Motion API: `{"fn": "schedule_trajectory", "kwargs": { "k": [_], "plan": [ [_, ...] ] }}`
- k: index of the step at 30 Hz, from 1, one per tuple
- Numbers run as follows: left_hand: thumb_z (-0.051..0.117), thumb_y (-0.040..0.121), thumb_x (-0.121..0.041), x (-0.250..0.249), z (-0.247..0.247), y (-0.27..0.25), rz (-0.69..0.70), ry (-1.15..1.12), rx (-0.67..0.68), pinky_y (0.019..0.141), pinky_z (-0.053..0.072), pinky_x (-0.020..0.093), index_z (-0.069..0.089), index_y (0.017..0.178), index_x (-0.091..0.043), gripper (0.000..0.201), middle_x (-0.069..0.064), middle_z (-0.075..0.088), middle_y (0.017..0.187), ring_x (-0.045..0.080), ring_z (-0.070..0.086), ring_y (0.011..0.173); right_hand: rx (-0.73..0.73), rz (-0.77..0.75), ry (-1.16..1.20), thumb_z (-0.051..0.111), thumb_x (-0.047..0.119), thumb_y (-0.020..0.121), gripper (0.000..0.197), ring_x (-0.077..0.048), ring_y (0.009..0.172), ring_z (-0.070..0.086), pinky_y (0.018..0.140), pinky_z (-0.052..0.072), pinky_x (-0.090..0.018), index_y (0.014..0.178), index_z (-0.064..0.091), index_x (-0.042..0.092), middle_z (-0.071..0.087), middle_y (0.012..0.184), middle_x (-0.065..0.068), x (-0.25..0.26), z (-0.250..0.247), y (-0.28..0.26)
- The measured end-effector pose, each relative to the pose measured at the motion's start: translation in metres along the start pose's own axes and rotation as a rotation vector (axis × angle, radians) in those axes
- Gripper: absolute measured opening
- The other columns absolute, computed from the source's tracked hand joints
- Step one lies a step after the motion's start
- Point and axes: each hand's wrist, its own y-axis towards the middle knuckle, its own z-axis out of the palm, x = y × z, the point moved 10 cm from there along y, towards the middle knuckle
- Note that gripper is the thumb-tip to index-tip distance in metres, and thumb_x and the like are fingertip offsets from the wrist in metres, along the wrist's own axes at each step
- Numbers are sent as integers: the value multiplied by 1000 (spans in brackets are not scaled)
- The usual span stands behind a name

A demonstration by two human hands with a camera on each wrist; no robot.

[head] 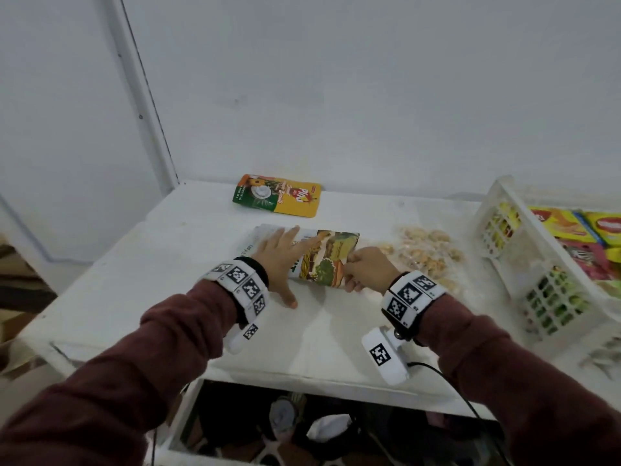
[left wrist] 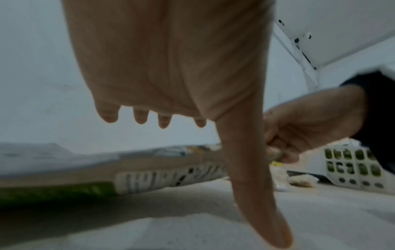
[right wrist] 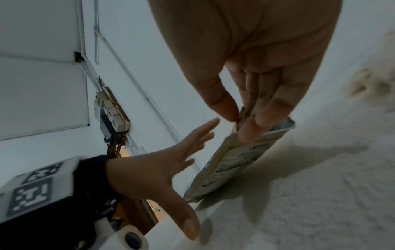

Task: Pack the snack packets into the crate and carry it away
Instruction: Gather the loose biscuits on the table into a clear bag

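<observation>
On the white table (head: 168, 250) in front of me lies the printed snack packet (head: 331, 260), long side running left to right, its picture end toward my right. My right hand (head: 368, 269) pinches that right end, thumb on one face and fingers curled against the other; in the right wrist view the pinched end (right wrist: 245, 152) is raised off the table while the far end stays low. My left hand (head: 280, 255) is spread flat over the packet's left half, fingers straight and splayed, thumb stretched back toward me with its tip at the tabletop; it grips nothing. From the left wrist view I cannot tell whether the palm actually touches the wrapper (left wrist: 149, 175) or sits just above it.

Just beyond my right hand lies a clear bag of pale snack pieces (head: 426, 253), flat on the table. Farther back, near the wall, a yellow and green pouch (head: 277, 195) lies flat, well apart from the packet I hold. At the right edge the white latticed crate (head: 524, 250) stands on the table, already holding colourful packets (head: 578, 227) in yellow, red and green. Marker-printed bands (head: 243, 284) wrap both my wrists over dark red sleeves (head: 117, 381).
</observation>
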Motion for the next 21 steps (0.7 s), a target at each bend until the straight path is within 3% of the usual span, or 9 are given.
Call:
{"fn": "schedule_trajectory", "kwargs": {
  "k": [2, 4, 7, 9, 12, 14, 18, 19, 21],
  "plan": [
    [85, 58, -36, -5, -1, 4, 29, 1, -14, 117, 9, 51, -16, 144, -37, 133, 5, -10, 157, 33, -4, 144, -1, -53, 70, 43, -2, 87, 28, -15, 44, 56, 46, 43, -21, 62, 52, 5, 57, 59, -12, 14, 3, -4],
    [84, 59, -22, -6, -11, 7, 72, -66, -80, 110, 29, 49, -14, 144, -37, 131, 9, 17, 153, 34, 26, 138, -15, -122, 103, 44, -2, 87, 21, -3, 38, 53, 44, 40, -17, 72, 59, 1, 57, 61, -8, 28, 3, -10],
    [73, 64, 2, -1, -27, 6, 151, -340, -151, 95, 44, 37, -4, 147, -30, 118, 11, 48, 135, 29, 51, 116, -202, -354, -56, 51, -8, 80, 25, 4, 57, 48, 57, 34, -11, 97, 68, -2, 59, 79, -4, 54, -14, -14],
    [70, 67, 7, 7, -34, 3, 163, -451, -168, 86, 41, 24, 3, 148, -29, 111, 7, 51, 131, 25, 52, 113, -326, -540, -158, 55, -13, 73, 34, -12, 78, 55, 70, 34, -9, 102, 68, -1, 62, 94, -12, 76, -25, -22],
    [70, 68, 5, 17, -42, -2, 186, -491, -202, 80, 36, 18, 6, 147, -31, 108, 3, 52, 128, 22, 54, 109, -275, -777, -419, 62, -9, 60, 39, -36, 90, 61, 80, 45, -32, 98, 67, -5, 65, 100, -23, 100, -9, -29],
    [71, 67, 5, 21, -45, -2, 211, -519, -200, 80, 37, 17, 7, 147, -31, 109, 1, 52, 124, 19, 54, 104, -173, -833, -549, 62, -6, 60, 42, -37, 93, 61, 78, 50, -39, 102, 65, -3, 64, 99, -21, 108, 6, -29],
    [70, 65, 8, 19, -45, 0, 266, -568, -192, 64, 37, 3, 6, 146, -33, 111, -5, 50, 108, 15, 51, 91, -84, -696, -809, 59, 2, 78, 45, -24, 116, 50, 84, 47, -34, 122, 57, 8, 57, 121, -11, 107, 22, -13],
    [70, 65, 8, 19, -44, 0, 276, -578, -192, 63, 37, 0, 6, 146, -33, 111, -6, 49, 107, 15, 51, 90, -158, -720, -913, 62, 3, 76, 40, -24, 112, 54, 80, 48, -31, 116, 61, 6, 60, 117, -12, 113, 23, -14],
    [69, 66, 9, 19, -44, 2, 277, -572, -188, 62, 35, 1, 7, 147, -30, 109, -5, 49, 109, 14, 49, 92, -284, -802, -1002, 76, 0, 58, 35, -28, 86, 66, 59, 51, -26, 92, 70, 2, 69, 91, -14, 125, 27, -18]
  ]
}}
